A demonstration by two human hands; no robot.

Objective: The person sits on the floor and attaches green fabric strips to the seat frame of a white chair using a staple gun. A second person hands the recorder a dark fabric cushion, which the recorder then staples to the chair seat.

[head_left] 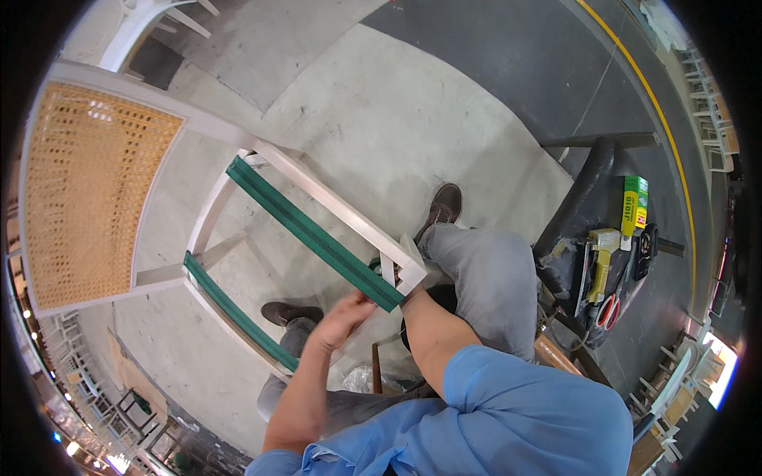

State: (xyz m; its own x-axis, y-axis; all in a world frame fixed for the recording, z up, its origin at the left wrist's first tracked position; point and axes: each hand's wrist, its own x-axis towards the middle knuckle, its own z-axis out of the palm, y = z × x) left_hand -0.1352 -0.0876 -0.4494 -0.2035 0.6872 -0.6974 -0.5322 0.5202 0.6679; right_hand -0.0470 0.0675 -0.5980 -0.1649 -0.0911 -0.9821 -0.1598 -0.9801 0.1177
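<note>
A pale wooden chair frame lies tilted in front of me, its woven cane back to the left. One green webbing strap with dark stripes spans the seat opening. Along the near rail runs another green strap. My left hand is at the near end of the first strap, fingers curled together; their tips go under its edge, so what they hold is hidden. My right forearm reaches beneath the same end, by the frame's corner. Strap and wood cover my right hand, and its fingers cannot be made out.
A worn black stool at the right holds a green-yellow box, red-handled scissors, a yellow tool and a black round-cornered item. My legs are on both sides of the frame's near corner. White chairs stand farther off.
</note>
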